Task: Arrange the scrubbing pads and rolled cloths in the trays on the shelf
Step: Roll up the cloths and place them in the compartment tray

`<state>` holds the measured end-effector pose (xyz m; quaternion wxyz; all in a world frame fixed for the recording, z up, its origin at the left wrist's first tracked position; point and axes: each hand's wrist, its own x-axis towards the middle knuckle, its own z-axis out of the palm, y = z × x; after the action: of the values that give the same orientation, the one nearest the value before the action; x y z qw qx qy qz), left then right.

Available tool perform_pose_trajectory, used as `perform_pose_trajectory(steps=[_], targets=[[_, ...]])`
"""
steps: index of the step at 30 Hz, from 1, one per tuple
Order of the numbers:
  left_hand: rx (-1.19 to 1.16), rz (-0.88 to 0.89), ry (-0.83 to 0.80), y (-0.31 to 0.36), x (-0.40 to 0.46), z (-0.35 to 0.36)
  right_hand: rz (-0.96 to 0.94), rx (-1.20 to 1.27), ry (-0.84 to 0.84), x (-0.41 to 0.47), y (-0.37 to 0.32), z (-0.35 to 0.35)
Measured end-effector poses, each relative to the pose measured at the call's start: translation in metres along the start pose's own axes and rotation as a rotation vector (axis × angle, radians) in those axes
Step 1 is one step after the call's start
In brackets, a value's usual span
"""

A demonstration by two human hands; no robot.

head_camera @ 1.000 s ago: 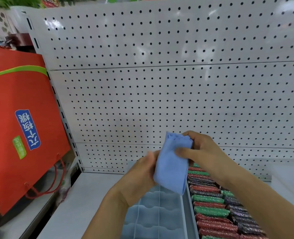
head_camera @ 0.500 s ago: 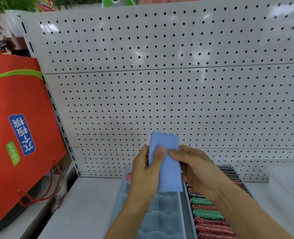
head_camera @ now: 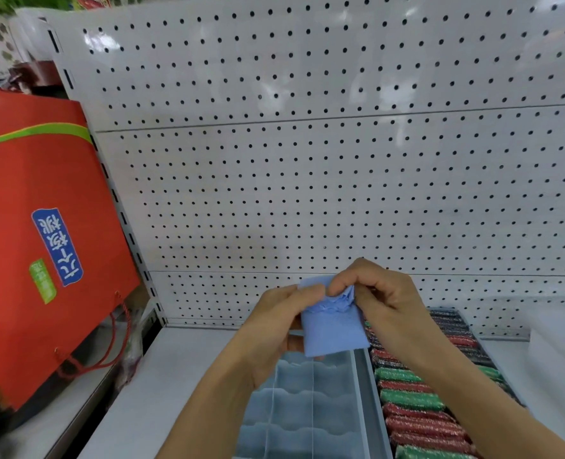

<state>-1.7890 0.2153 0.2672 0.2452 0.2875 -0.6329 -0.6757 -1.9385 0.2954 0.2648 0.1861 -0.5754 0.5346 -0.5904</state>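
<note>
**Blue cloth pinched between two hands**

Head view: Low in the middle of the frame, the left hand and right hand both pinch the blue cloth. Its top is bunched under the fingertips; the rest hangs down over the clear divided tray. Scrubbing pads, red and green, fill the tray at lower right. Half a second ago the cloth stood flat and tall; now its top is crumpled down.

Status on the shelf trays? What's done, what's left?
Done: the right tray holds rows of red, green and dark glittery scrubbing pads. In hand: left hand and right hand are bunching a light blue cloth. Left: the divided translucent tray shows only empty compartments.
</note>
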Motion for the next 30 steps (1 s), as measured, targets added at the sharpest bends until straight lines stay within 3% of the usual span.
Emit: perform_pose_trajectory(steps=[3, 5, 8, 10, 14, 17, 21, 30], targets=[[0.033, 0.033, 0.030, -0.001, -0.003, -0.005, 0.014, 0.052, 0.035, -0.001, 0.000, 0.000], [0.018, 0.116, 0.078, -0.003, -0.005, -0.006, 0.141, 0.200, 0.080, -0.003, 0.001, 0.001], [0.064, 0.256, 0.121, -0.004, -0.005, -0.006, 0.295, 0.218, -0.022, -0.005, -0.001, 0.008], [0.082, 0.315, 0.125, -0.006, -0.004, -0.009, 0.283, 0.191, -0.055, -0.005, 0.000, 0.014], [-0.032, 0.319, -0.002, -0.006, -0.005, -0.021, 0.306, 0.501, -0.030, -0.003, 0.006, 0.019], [-0.186, 0.215, -0.105, -0.009, -0.002, -0.035, 0.329, 0.639, -0.098, 0.001, 0.012, 0.024], [-0.249, 0.098, -0.169, -0.022, 0.007, -0.056, 0.232, 0.393, -0.065, 0.004, 0.029, 0.036], [0.424, 0.146, 0.045, -0.058, 0.051, -0.117, 0.383, 0.066, -0.096, 0.029, 0.074, 0.070]])
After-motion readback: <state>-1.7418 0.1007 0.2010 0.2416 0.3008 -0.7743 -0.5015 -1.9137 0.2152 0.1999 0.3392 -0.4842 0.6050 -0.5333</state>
